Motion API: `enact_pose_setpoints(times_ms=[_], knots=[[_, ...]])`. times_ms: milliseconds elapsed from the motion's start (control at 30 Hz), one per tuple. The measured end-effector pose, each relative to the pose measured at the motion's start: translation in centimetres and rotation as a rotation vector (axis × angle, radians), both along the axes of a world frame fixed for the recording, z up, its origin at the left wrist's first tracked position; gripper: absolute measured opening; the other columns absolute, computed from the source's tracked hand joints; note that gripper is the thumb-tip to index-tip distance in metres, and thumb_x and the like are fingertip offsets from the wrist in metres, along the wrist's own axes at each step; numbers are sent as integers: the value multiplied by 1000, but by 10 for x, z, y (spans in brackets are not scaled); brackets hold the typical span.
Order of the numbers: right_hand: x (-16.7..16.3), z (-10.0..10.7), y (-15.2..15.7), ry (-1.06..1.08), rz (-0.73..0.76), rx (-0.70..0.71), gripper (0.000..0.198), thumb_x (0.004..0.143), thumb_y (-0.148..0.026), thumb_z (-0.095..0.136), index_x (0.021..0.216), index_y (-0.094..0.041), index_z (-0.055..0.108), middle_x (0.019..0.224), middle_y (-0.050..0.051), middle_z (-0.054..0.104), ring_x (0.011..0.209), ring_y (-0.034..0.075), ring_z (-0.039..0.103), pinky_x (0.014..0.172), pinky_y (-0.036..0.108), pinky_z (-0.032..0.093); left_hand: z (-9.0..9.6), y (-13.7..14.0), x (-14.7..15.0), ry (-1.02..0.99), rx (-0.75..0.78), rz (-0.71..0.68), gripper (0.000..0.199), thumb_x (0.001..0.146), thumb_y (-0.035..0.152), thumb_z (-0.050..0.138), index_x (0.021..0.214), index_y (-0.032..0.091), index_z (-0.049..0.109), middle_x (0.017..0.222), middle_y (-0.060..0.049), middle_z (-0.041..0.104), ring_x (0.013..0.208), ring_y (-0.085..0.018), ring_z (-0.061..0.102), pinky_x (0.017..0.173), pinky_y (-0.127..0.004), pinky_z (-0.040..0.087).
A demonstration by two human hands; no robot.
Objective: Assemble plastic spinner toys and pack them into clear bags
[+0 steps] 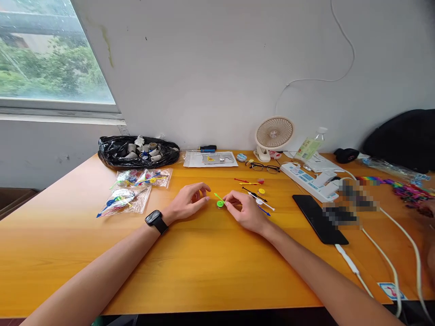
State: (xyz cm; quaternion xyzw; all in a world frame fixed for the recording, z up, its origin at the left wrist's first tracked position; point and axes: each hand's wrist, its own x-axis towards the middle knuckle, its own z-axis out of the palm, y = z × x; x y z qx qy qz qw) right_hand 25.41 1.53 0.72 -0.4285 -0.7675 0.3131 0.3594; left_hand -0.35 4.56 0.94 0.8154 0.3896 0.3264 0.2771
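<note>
My right hand (245,209) pinches the tail end of a small green plastic arrow (218,197) between thumb and fingers. Just below the arrow, a round green disc (220,204) with a raised centre lies on the wooden table. My left hand (190,199), with a black watch (157,221) on its wrist, hovers left of the disc, fingers curved and apart, holding nothing. Beyond my right hand lie a red arrow (242,180), a yellow arrow (250,183), a black arrow (253,194), a white arrow (267,204) and a blue arrow (264,211), with a yellow disc (261,191) among them.
Clear bags of coloured parts (124,201) lie at left, before a black plastic bag (112,151). A fan (273,132), glasses (261,167) and bottle (307,147) stand behind. At right are a power strip (299,176), phone (317,217) and white cables (384,253).
</note>
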Motion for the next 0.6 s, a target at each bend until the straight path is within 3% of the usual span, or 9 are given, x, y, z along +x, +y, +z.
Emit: enact_pose_setpoints(times_ms=[167,300,467,533,600], knots=[[-1,-7,4,113,-39,-103,17,99,-38,60,92,-23,59,87,4,74,79,21,74,74,35,60,-3,-4,2,72,69,-69,32,89,42,70,113,20,69,92,-3,71,70,-15,60,66,-26,47],[-1,-11,6,163,-6,-168,21,99,-43,62,92,-24,59,89,5,75,83,22,74,77,36,60,-8,-5,8,98,146,-64,37,92,43,70,122,22,64,94,-2,69,73,-15,61,68,-26,47],[-3,-8,3,174,21,-185,25,101,-48,60,96,-24,57,89,4,74,85,22,73,79,35,57,-11,-10,15,-5,151,34,62,101,44,62,154,24,36,111,-4,68,78,-14,61,76,-27,49],[-4,-6,1,136,22,-153,25,103,-49,57,98,-24,57,85,2,71,80,20,71,75,33,55,-11,-13,18,-41,162,55,52,105,41,56,151,24,39,114,-5,68,84,-15,63,81,-27,50],[-4,-3,0,100,39,-105,25,104,-48,56,99,-24,58,85,1,69,78,18,67,73,31,52,-9,-15,20,-24,187,26,32,107,38,52,135,23,55,109,-5,68,88,-16,63,83,-27,48]])
